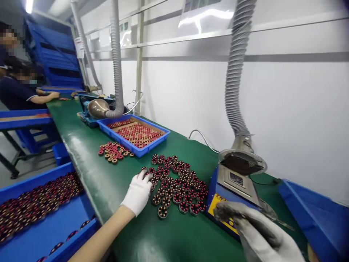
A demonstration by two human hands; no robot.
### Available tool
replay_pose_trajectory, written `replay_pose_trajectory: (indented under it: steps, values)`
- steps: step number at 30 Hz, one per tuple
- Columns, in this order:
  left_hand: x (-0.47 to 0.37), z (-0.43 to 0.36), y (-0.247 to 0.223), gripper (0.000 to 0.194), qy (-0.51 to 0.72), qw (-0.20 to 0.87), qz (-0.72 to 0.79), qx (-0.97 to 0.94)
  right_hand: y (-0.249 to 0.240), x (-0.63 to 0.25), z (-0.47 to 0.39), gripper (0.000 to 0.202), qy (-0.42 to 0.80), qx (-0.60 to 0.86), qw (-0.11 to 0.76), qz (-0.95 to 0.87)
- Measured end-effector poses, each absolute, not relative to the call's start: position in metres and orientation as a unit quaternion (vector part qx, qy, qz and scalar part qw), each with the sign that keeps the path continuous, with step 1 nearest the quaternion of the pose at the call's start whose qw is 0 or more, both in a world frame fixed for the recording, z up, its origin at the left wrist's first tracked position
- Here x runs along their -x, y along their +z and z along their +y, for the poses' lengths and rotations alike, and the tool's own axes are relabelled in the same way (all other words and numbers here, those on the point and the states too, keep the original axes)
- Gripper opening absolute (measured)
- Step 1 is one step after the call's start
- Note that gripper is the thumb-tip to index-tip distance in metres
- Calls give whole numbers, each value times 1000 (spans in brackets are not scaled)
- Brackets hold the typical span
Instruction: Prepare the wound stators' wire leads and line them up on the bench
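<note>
My left hand, in a white glove, rests at the left edge of a pile of dark round parts with red and tan segments. Its fingertips touch parts there, fingers slightly spread; no part is clearly gripped. My right hand, in a white glove with blackened fingertips, hovers before the blue and yellow soldering unit. Its fingers are pressed together, and what they hold, if anything, is too dark to make out. Under a round metal hood, the unit's top plate shows a dark square.
A blue tray of red and tan rings stands behind loose rings on the green table. A blue bin with dark parts is at left, another blue bin at right. Grey hoses hang down. People sit far left.
</note>
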State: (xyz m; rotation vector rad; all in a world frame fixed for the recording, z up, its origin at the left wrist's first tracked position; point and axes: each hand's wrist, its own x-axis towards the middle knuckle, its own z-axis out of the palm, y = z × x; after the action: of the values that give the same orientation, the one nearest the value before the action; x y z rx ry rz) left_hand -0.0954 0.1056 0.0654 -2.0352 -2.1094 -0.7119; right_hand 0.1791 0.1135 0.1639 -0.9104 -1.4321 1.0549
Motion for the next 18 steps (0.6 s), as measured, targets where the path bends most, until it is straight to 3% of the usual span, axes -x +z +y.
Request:
replay_pose_trajectory:
  steps: [5, 10, 14, 18]
  values:
    - [24, 107, 134, 14, -404, 113, -574, 703, 176, -157, 126, 23, 490, 325, 637, -498]
    - [-58, 113, 174, 31, -576, 45, -376, 725, 184, -169, 126, 39, 610, 179, 651, -414]
    - [-74, 121, 178, 64, -565, 17, -363, 741, 190, -198, 128, 38, 554, 223, 666, -446]
    - [-63, 127, 175, 69, -474, 71, -340, 809, 192, -199, 132, 44, 494, 325, 603, -535]
